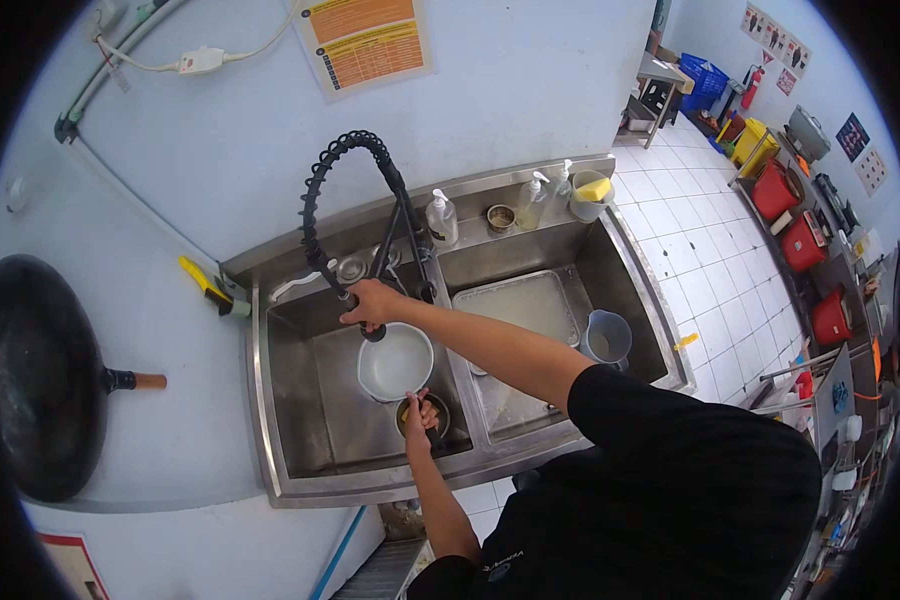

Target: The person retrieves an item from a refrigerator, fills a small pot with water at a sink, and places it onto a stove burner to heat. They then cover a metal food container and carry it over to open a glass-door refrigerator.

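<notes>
My right hand [375,303] is closed around the black spray head [373,332] of the spring-hose tap [315,200], over the left sink basin [315,400]. Below it, a round white pan [396,362] is tilted with its inside facing up. My left hand [421,412] is closed at the pan's near side, where a short dark handle [433,438] shows under the fingers. A small round metal bowl [442,418] sits on the basin floor, partly hidden behind this hand. Whether water is running from the spray head I cannot tell.
In the right basin lie a metal tray [525,300] and a clear plastic jug [607,338]. Pump bottles [442,220] and a tub with a yellow sponge [594,190] line the back ledge. A wok [40,380] and yellow brush [205,283] are at the left.
</notes>
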A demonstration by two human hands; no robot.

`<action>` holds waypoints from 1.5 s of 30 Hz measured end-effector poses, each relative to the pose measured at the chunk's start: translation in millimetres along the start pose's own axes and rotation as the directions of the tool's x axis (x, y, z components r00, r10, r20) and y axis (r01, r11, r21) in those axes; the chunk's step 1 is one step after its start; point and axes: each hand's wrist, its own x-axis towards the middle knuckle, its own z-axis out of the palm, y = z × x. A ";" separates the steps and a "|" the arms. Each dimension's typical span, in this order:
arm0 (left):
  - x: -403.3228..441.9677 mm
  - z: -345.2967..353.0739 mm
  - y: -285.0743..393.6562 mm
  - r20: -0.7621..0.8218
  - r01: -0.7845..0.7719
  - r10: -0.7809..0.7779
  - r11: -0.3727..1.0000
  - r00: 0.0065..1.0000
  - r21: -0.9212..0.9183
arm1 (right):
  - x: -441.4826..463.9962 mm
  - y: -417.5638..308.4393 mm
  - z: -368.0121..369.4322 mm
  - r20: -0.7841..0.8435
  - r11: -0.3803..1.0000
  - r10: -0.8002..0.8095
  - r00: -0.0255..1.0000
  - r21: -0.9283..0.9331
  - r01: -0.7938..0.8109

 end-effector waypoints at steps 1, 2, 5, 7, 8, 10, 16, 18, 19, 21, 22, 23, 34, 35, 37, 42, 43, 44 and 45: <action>1.8 -1.0 0.1 0.005 0.002 -0.002 1.000 1.000 0.000 | 0.3 -0.1 -0.2 0.002 1.000 0.002 1.000 0.010 -0.002; 3.0 -2.0 -0.6 0.011 0.005 -0.005 1.000 1.000 0.001 | 0.3 0.0 -0.2 0.004 1.000 0.004 1.000 0.020 -0.005; 4.2 -2.0 -2.3 -0.006 -0.002 0.002 1.000 1.000 0.012 | 1.2 0.7 0.2 0.004 1.000 0.014 1.000 0.006 -0.014; 6.5 -3.8 -3.3 -0.012 0.011 -0.011 1.000 1.000 0.008 | 2.5 3.2 1.2 0.000 1.000 0.005 1.000 0.014 -0.005; 7.5 -4.8 -3.8 -0.015 0.017 -0.017 1.000 1.000 0.006 | 3.3 4.4 1.6 -0.001 1.000 0.000 1.000 0.018 0.000; 7.5 -4.9 -3.6 -0.007 0.016 -0.016 1.000 1.000 0.002 | 3.4 2.8 0.2 0.013 1.000 0.009 1.000 0.010 -0.009; 7.9 -3.5 -3.9 0.005 0.005 -0.005 1.000 1.000 -0.013 | 3.3 2.8 0.2 0.011 1.000 -0.001 1.000 0.030 0.000; 7.6 -2.8 -2.9 0.014 0.012 -0.012 1.000 1.000 -0.026 | 1.5 0.9 -0.6 0.014 1.000 -0.006 1.000 0.015 0.006; 7.4 -2.3 -2.4 0.019 0.016 -0.015 0.999 1.000 -0.035 | 0.5 0.2 -0.9 0.011 1.000 -0.010 1.000 0.004 0.010; 7.2 -1.2 -1.1 0.026 0.018 -0.017 0.999 1.000 -0.035 | 1.1 1.7 -1.1 0.009 1.000 -0.017 1.000 -0.008 0.017; 6.6 -0.8 -0.9 0.027 0.017 -0.016 0.999 1.000 -0.028 | 2.3 4.1 -0.5 0.011 1.000 -0.020 1.000 -0.009 0.020; 6.0 -0.4 -0.6 0.027 0.016 -0.015 1.000 1.000 -0.020 | 3.7 6.4 0.2 0.013 1.000 -0.022 1.000 -0.009 0.022; 3.1 2.8 0.5 0.024 -0.003 0.004 1.000 1.000 -0.011 | 2.0 7.3 0.7 0.039 0.999 0.006 0.999 0.042 -0.008; 2.6 3.2 0.6 0.025 -0.002 0.002 1.000 1.000 -0.010 | -0.3 5.0 -0.5 0.040 0.999 0.013 0.999 0.042 -0.015; 0.9 3.6 0.2 0.025 -0.009 0.009 1.000 1.000 0.002 | -2.2 6.0 0.4 0.025 1.000 -0.015 1.000 0.028 0.014; -2.1 8.3 1.3 0.016 -0.004 0.004 1.000 1.000 0.017 | -8.0 0.5 -1.7 0.028 1.000 0.007 1.000 0.022 -0.007; -3.5 9.7 2.0 0.021 -0.004 0.003 1.000 1.000 0.018 | -8.1 0.7 -1.8 0.031 1.000 0.010 0.999 0.019 -0.010; -4.8 11.2 2.9 0.025 -0.003 0.003 1.000 1.000 0.019 | -8.1 0.8 -1.8 0.033 1.000 0.012 0.999 0.017 -0.013; -4.9 11.2 2.6 0.021 0.000 0.000 1.000 1.000 0.022 | -8.5 0.8 -1.7 0.034 1.000 0.012 0.999 0.015 -0.012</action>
